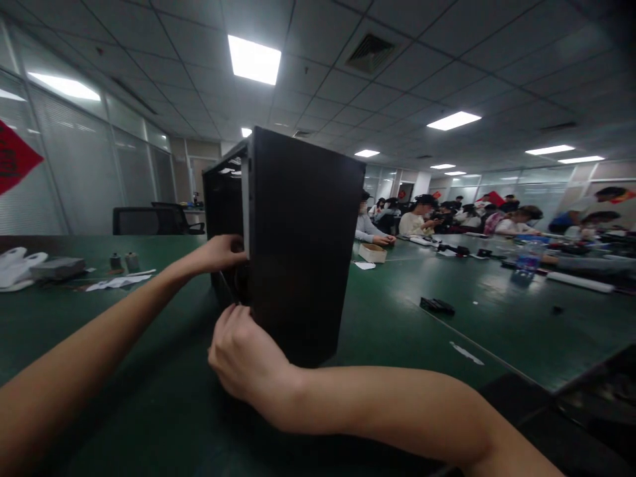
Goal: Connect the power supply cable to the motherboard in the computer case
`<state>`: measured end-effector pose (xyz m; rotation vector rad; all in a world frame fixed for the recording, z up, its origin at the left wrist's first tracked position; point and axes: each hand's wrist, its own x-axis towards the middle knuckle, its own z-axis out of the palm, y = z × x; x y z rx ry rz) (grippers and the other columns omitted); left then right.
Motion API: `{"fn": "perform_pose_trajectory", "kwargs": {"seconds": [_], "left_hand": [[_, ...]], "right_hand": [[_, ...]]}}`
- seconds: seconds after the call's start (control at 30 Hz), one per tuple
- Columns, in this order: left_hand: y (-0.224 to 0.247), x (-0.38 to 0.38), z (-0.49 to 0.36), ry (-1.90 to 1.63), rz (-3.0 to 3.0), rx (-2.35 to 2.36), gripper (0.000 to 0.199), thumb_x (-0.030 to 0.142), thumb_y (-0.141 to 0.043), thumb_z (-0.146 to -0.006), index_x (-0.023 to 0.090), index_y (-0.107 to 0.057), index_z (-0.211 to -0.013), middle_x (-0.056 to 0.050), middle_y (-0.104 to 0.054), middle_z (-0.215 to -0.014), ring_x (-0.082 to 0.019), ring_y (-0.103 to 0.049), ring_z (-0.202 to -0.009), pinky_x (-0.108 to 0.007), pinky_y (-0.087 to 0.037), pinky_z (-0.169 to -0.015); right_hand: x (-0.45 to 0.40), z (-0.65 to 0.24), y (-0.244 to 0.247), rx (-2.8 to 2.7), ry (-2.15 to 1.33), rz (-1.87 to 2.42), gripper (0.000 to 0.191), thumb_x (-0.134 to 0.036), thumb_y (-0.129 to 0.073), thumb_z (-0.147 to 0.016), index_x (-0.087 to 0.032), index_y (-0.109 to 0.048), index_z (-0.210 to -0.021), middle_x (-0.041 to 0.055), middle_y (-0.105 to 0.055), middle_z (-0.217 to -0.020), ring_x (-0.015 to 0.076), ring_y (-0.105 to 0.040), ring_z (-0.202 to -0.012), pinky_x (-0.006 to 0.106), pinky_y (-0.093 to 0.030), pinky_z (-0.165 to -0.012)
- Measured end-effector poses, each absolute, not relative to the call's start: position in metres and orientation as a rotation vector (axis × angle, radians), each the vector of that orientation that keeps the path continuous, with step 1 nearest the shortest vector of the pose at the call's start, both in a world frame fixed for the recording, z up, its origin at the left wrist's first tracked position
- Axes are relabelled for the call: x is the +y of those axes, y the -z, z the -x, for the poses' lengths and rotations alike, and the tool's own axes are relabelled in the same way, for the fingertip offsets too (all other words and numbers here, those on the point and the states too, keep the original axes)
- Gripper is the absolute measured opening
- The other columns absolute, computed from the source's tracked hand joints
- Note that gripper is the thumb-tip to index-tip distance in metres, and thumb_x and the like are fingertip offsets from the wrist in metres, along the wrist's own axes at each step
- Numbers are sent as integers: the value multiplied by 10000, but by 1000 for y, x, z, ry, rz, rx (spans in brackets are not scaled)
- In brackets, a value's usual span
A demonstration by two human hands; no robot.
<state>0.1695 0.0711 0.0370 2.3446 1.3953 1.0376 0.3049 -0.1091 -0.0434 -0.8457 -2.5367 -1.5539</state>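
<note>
A tall black computer case [303, 245] stands upright on the green table [163, 397], its open side facing left. My left hand [222, 254] reaches into that opening at mid height. Its thumb and fingers are curled at the inner edge of the case, and what they hold is hidden. Lower down, my right hand [246, 344] is closed at the bottom of the opening, near the case's front edge. Its fingertips are pressed together, and the thing between them, if any, is too small or hidden to name. The inside of the case is dark.
On the left lie a white plastic bag [20, 268], a grey box [58, 268], two small bottles [123, 262] and paper [120, 281]. To the right are a small carton [372, 253], a black part [437, 305] and a water bottle [527, 258]. Several people sit beyond.
</note>
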Motion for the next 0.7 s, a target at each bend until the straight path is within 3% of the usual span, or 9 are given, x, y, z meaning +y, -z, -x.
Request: {"fn": "perform_pose_trajectory", "kwargs": {"seconds": [0.13, 0.3, 0.37, 0.47, 0.53, 0.7], "left_hand": [[-51, 85, -147, -1211, -2356, 1424, 712, 712, -619, -794, 114, -720, -1166, -119, -768, -1059, -266, -708, -872, -324, -548, -729], [-34, 106, -141, -1205, -2291, 1341, 713, 655, -518, -854, 108, -625, -1299, -140, -757, -1114, -244, -719, -887, -320, -559, -759], [-24, 110, -141, -991, -2391, 1370, 646, 605, -547, -828, 134, -655, -1256, -130, -769, -1076, -255, -726, -904, -320, -547, -784], [-17, 108, -140, -489, -2578, 1423, 531, 654, -547, -816, 176, -759, -906, -121, -777, -898, -273, -711, -831, -322, -504, -754], [-17, 101, -142, -258, -2590, 1392, 597, 735, -535, -813, 184, -747, -727, -129, -765, -820, -271, -693, -764, -319, -481, -707], [-25, 78, -160, -119, -2685, 1343, 545, 704, -668, -757, 200, -811, -910, -130, -789, -915, -262, -703, -827, -295, -487, -734]], "right_hand": [[-113, -341, 44, -2414, 1553, 896, 499, -327, -377, -1075, 37, -711, -1149, 253, -744, -967, 273, -686, -813, 387, -514, -652], [-119, -394, 38, -2551, 1495, 835, 578, -447, -341, -1090, 20, -672, -1169, 170, -687, -806, 232, -603, -697, 361, -391, -585], [-119, -417, 38, -2540, 1497, 832, 554, -444, -354, -1088, 0, -648, -1239, 153, -683, -813, 222, -600, -707, 358, -360, -592], [-113, -452, 38, -2487, 1490, 781, 475, -417, -425, -1065, -49, -670, -1238, 110, -666, -778, 194, -577, -679, 357, -327, -598], [-103, -478, 40, -2452, 1476, 719, 422, -392, -472, -1039, -73, -700, -1195, 88, -658, -764, 172, -553, -640, 360, -320, -599], [-61, -541, 47, -2365, 1392, 715, 307, -256, -527, -988, -125, -733, -1174, 51, -685, -760, 127, -558, -609, 338, -341, -613]]}}
